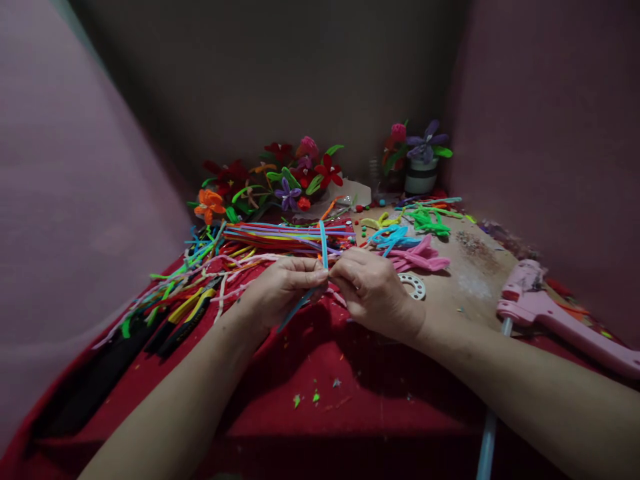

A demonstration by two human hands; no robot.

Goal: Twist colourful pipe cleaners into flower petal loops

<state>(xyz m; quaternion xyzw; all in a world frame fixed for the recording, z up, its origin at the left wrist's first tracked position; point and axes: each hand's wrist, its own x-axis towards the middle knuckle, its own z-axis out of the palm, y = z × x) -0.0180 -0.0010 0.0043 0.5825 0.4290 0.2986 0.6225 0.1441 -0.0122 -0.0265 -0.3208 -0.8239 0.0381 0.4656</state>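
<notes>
Near the middle of the table, my left hand [290, 288] pinches a light blue pipe cleaner [324, 243]. One length of it stands up above my fingers, and another end slants down to the left below them. My right hand [367, 287] meets the left at the pinch point, its fingers curled closed on the same pipe cleaner. Where the two hands meet, my fingers hide the pipe cleaner's middle. Just behind my hands lies a bundle of straight, many-coloured pipe cleaners [280, 232]. Bent pink pipe cleaner loops [423, 255] and blue loops [393, 239] rest behind my right hand.
A pink glue gun [555, 317] with a long glue stick lies at the right. Yellow-and-black pliers [187, 317] lie at the left. Pipe cleaner flowers [290, 180] and a small pot [421, 177] stand at the back. A white holed ring [414, 287] lies on brown board [470, 267].
</notes>
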